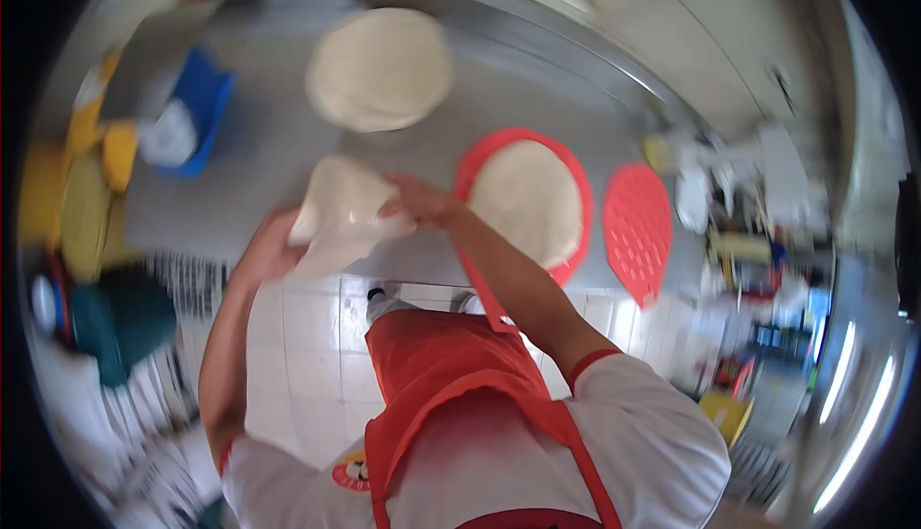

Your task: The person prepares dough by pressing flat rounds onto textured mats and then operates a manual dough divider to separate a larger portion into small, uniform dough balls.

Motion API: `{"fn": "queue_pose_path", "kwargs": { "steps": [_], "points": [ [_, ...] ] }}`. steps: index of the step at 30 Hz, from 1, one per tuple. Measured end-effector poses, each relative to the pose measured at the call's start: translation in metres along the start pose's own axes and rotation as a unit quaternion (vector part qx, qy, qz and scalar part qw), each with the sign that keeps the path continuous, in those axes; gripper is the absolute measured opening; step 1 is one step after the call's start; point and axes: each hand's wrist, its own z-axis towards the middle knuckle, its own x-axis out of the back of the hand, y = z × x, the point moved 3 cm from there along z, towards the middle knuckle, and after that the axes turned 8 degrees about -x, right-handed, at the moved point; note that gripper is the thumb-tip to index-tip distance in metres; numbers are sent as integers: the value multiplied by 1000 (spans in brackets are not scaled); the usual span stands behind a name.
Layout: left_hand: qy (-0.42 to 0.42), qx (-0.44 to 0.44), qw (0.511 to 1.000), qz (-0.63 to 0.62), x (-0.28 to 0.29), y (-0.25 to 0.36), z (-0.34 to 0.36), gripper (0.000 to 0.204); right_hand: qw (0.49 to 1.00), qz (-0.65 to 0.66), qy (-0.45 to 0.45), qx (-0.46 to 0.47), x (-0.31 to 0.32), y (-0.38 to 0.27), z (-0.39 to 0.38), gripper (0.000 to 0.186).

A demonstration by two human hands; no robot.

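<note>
A thin, pale sheet of dough (341,212) hangs draped between my two hands at the table's near edge. My left hand (280,246) grips its left side, and my right hand (417,201) pinches its upper right. Just right of that hand, a round dough disc (528,193) lies on a red paddle (464,188) with a handle pointing toward me. Farther back sits a round pile of dough discs (379,64), slightly blurred.
The steel table (245,203) also holds a red perforated paddle (636,222) at the right and a blue object with a white item (168,141) at the back left. Yellow items (86,212) line the left side, above a dark green bin (120,318). Cluttered shelving stands at the right.
</note>
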Motion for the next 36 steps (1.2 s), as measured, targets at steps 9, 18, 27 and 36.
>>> {"fn": "queue_pose_path", "kwargs": {
  "steps": [9, 18, 27, 36],
  "points": [
    [-285, -221, 933, -17, -188, 244, 80, 26, 972, -75, 178, 137, 56, 46, -430, 49],
    [-308, -255, 896, -194, -450, 329, 221, 30, 947, -98, 203, 226, 266, 97, -709, 35],
    [-132, 49, 979, 146, -681, 205, 477, 61, 656, -420, 627, 24, 544, 261, -616, 90],
    [-99, -124, 865, 476, -799, 192, 445, 78, 622, -386, 675, -92, 432, 325, -568, 70]
  ]
}}
